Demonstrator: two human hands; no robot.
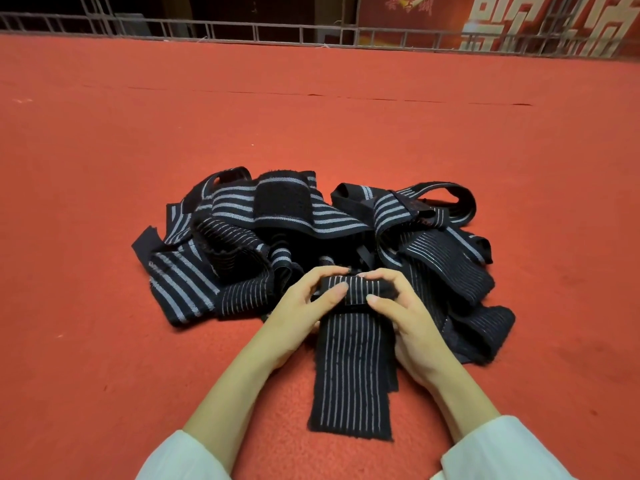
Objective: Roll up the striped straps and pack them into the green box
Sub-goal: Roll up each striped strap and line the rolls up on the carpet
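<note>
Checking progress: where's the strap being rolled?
Head view, low centre: the strap lies before the pile, rolled end gripped by left hand and right hand.

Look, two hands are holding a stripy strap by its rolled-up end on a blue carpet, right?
Not quite. The carpet is red, not blue, as the head view shows. The rest holds: the left hand and the right hand hold the stripy strap by its rolled-up end.
</note>
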